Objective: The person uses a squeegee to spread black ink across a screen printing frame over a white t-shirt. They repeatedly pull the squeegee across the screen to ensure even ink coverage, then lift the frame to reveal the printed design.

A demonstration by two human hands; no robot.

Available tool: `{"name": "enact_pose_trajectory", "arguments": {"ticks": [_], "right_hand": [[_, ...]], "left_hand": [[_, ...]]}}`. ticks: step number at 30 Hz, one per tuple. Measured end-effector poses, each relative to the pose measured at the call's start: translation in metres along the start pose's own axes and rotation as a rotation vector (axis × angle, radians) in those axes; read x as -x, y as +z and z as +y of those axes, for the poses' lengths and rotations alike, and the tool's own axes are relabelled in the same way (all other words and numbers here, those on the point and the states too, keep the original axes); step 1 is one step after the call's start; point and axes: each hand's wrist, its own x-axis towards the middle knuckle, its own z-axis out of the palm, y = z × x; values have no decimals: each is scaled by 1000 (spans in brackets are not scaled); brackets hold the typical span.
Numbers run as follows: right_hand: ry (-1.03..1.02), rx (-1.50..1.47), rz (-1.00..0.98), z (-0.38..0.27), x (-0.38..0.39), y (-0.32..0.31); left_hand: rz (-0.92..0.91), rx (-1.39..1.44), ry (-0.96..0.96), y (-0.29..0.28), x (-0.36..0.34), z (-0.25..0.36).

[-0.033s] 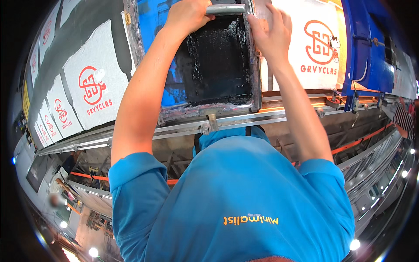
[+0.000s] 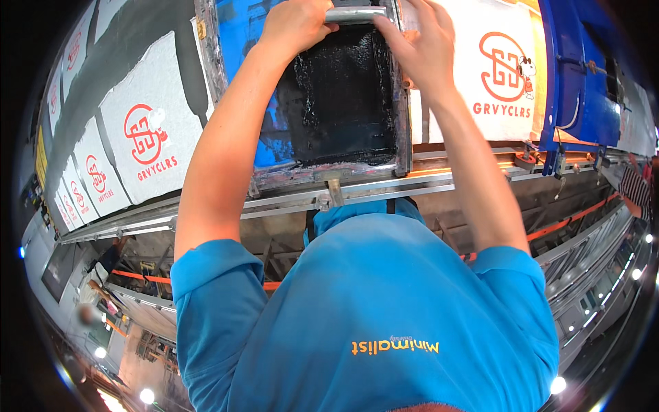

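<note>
At the top middle, my left hand [image 2: 295, 26] is closed round the left end of a squeegee [image 2: 358, 14] with a grey metal bar-like handle. Below the squeegee, wet black ink [image 2: 343, 103] covers much of a printing screen, whose blue mesh [image 2: 271, 137] shows on the left. The screen's frame [image 2: 402, 130] is stained with ink. My right hand [image 2: 427, 60] is over the frame's right side, fingers stretched apart and partly cut off by the upper edge. Its thumb tip is at the squeegee's right end; whether it presses on it is unclear.
White fabric panels with red prints [image 2: 145, 120] lie to the left, another panel [image 2: 500, 75] to the right. Beyond stands a blue machine [image 2: 583, 89]. A metal rail [image 2: 274, 202] runs along the near table edge. Striped clothing [image 2: 635, 189] shows at the far right.
My right hand has shifted slightly left, its thumb coming over to the squeegee's right end. My left hand, the squeegee and the screen look unmoved.
</note>
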Motion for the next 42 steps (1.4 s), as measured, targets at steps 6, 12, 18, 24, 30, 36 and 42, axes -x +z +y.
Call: {"name": "enact_pose_trajectory", "arguments": {"ticks": [6,12,18,24,30,36,42], "right_hand": [[48,173,-813,1,-33,52],[-6,181,-729,-11,8,42],[-57,44,-593,-57,123,-11],[-14,34,-780,-56,79,-18],[-65,43,-603,-7,-22,47],[-72,117,-640,3,2,60],[-70,32,-692,-45,113,-5]], "left_hand": [[66,-31,-20,7,1,6],[5,-67,-88,17,34,25],[69,-31,-14,36,150,95],[-58,140,-61,7,125,81],[61,-8,-103,-8,13,9],[64,-31,-191,22,32,19],[16,-33,-126,44,145,93]]}}
